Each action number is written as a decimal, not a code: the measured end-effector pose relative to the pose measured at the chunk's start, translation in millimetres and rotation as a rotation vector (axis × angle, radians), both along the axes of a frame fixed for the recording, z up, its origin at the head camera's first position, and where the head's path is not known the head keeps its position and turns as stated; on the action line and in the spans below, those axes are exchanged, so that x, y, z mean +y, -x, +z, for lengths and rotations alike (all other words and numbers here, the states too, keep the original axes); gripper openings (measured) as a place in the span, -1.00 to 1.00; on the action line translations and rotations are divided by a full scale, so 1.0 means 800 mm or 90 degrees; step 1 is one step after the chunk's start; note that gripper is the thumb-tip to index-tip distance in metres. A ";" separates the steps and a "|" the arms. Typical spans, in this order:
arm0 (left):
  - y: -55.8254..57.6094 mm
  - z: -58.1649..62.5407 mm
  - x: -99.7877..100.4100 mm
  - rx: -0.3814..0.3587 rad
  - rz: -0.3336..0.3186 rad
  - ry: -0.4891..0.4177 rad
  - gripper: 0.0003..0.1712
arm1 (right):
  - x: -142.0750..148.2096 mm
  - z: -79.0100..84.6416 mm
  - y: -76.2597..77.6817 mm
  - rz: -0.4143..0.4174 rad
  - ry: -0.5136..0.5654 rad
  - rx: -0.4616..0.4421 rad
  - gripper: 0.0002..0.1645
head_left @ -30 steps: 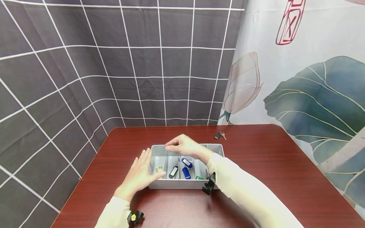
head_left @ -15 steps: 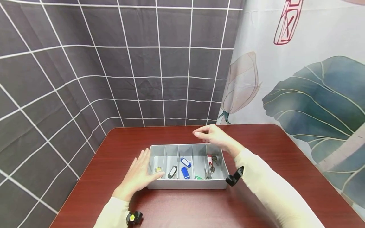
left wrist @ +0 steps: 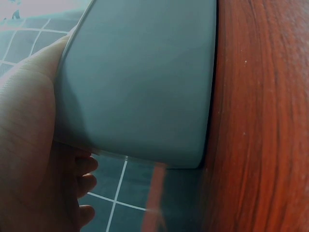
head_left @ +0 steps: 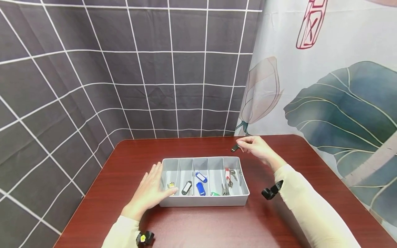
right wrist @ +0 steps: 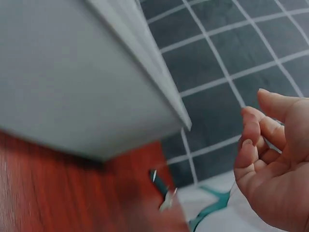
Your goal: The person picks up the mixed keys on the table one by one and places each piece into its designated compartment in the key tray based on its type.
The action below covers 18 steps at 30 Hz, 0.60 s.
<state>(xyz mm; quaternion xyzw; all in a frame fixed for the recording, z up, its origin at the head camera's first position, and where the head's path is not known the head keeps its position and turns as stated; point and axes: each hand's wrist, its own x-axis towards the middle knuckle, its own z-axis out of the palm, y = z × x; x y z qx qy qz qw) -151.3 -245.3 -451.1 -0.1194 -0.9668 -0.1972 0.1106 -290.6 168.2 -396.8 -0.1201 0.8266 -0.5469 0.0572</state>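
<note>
A grey tray with five side-by-side compartments stands on the table. My left hand rests on its left end, fingers straight along the side and thumb over the front rim. Beyond the tray's back right corner, my right hand hangs with loosely bent fingers. Close by its fingertips in the head view is a key with a black tag. In the right wrist view that black tag lies on the table, apart from the hand, and nothing sits between thumb and fingers.
Inside the tray, left to right, are a yellow tag, a black tag, two blue tags, a green tag with keys, and a red tag with keys. A dark grid curtain hangs behind the table.
My right hand has moved from above the tray rightward and back to the key with the black tag. My left hand has stayed at the tray's left end.
</note>
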 end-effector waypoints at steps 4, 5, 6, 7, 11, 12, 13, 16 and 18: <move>-0.001 -0.001 0.001 -0.003 0.001 -0.002 0.31 | 0.019 -0.023 0.012 -0.063 -0.057 0.013 -0.50; 0.000 -0.001 0.001 -0.004 0.001 -0.003 0.30 | 0.023 -0.030 0.015 -0.078 -0.076 0.021 -0.49; -0.001 -0.001 0.001 -0.005 0.001 -0.004 0.30 | 0.026 -0.037 0.018 -0.091 -0.095 0.029 -0.49; -0.001 -0.001 0.001 -0.006 0.001 -0.004 0.30 | 0.030 -0.044 0.021 -0.103 -0.111 0.038 -0.49; 0.000 -0.001 0.001 -0.004 0.002 -0.002 0.28 | 0.040 -0.072 0.031 -0.145 -0.169 0.079 -0.49; -0.001 -0.001 0.002 -0.004 0.002 -0.003 0.28 | 0.042 -0.079 0.033 -0.153 -0.183 0.086 -0.48; 0.000 -0.001 0.002 -0.003 0.001 -0.003 0.28 | 0.044 -0.084 0.034 -0.159 -0.198 0.097 -0.48; 0.000 -0.002 0.002 -0.003 0.001 -0.004 0.28 | 0.048 -0.098 0.038 -0.166 -0.244 0.129 -0.49; 0.000 -0.002 0.002 -0.004 0.002 -0.006 0.29 | 0.049 -0.103 0.041 -0.168 -0.268 0.146 -0.51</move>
